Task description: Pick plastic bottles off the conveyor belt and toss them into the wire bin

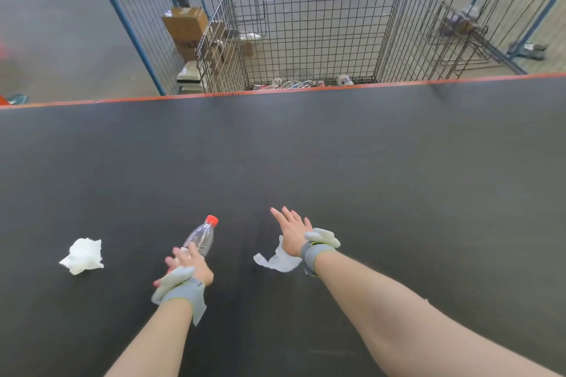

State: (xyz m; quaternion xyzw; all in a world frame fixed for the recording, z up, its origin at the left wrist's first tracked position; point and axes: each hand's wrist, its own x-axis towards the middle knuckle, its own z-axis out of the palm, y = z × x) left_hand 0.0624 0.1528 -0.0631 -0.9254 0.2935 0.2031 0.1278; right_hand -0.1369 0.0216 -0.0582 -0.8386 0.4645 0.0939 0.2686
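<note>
Our left hand (186, 263) grips a clear red-capped bottle (202, 237) over the belt (337, 147); right hand (292, 229) spread wide, holding nothing. Wire bin (306, 34) beyond.

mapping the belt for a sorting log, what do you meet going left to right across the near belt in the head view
crumpled white tissue → left hand gripping the clear bottle → right hand, fingers spread. The flat white scrap overlaps the right wrist, so it is left out.

Grey concrete floor (61, 24) (glossy), blue-framed mesh partition (137, 18), stacked cardboard boxes (185, 21).
</note>
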